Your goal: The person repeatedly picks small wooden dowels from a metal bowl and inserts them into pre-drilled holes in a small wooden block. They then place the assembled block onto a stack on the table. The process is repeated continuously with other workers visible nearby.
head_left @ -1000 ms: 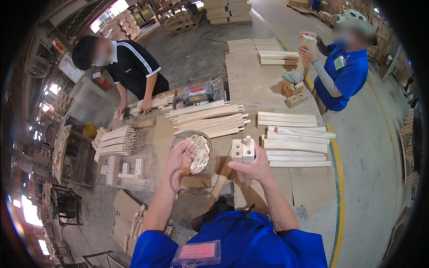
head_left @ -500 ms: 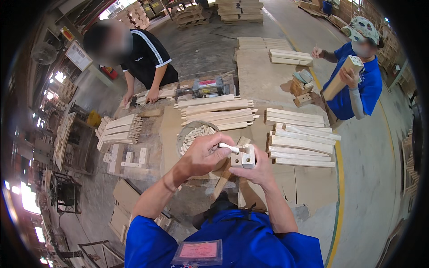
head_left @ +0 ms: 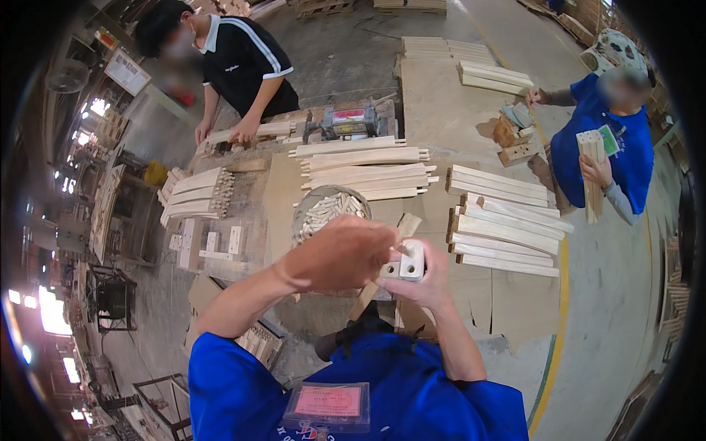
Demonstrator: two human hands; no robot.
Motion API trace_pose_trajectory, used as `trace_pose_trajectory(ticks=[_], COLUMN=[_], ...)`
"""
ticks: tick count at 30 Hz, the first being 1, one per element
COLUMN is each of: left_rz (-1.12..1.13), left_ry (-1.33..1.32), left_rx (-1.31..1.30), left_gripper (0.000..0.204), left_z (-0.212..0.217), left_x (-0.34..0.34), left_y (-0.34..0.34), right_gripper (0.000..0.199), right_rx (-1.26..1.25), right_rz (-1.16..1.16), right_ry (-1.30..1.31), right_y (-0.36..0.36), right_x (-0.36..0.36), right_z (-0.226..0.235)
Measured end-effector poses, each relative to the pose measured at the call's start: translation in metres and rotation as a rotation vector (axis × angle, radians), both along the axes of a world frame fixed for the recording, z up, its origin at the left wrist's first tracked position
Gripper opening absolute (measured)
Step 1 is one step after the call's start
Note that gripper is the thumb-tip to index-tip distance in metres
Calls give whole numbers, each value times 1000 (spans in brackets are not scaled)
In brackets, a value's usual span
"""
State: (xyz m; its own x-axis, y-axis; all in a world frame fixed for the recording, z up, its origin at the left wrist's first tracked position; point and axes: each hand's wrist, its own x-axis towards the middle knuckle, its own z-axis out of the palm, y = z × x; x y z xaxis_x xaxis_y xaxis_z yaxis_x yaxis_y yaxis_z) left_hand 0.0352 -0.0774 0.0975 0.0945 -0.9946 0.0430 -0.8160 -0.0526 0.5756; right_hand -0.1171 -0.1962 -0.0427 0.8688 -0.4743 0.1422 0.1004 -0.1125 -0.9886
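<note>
My right hand (head_left: 426, 283) grips two pale wooden bars (head_left: 413, 261) side by side, their ends up, with drilled holes showing in the end faces. Against the left bar lies my left hand (head_left: 338, 253), smeared by motion, its fingertips over the far part of that end. Its fingers hide whatever may be between them, and no dowel shows there. Just beyond my left hand stands a round tub (head_left: 298, 213) full of short wooden dowels (head_left: 332, 209).
Stacks of shaped wooden slats (head_left: 368, 176) lie beyond the tub, with more slats (head_left: 504, 228) to the right. A bench machine (head_left: 349, 121) stands at the back. One co-worker (head_left: 246, 66) handles wood at far left; another (head_left: 607, 140) holds bars at right.
My left hand, which pinched a white dowel above the bars, has moved right onto their ends; the dowel is out of sight. The co-worker at right has lowered the bars.
</note>
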Motion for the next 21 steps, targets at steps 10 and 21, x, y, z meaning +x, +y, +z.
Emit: trace_pose_trajectory(ticks=[10, 21], left_rz=[433, 588], left_ry=[432, 41], left_rx=[-39, 6], left_gripper=[14, 20], left_z=[-88, -224], left_x=[67, 87], left_y=[-8, 52], right_gripper=[67, 64], right_rx=[64, -51], right_rz=[-68, -51], right_ry=[-14, -56], right_y=[-20, -14], right_x=[4, 9], right_z=[2, 8])
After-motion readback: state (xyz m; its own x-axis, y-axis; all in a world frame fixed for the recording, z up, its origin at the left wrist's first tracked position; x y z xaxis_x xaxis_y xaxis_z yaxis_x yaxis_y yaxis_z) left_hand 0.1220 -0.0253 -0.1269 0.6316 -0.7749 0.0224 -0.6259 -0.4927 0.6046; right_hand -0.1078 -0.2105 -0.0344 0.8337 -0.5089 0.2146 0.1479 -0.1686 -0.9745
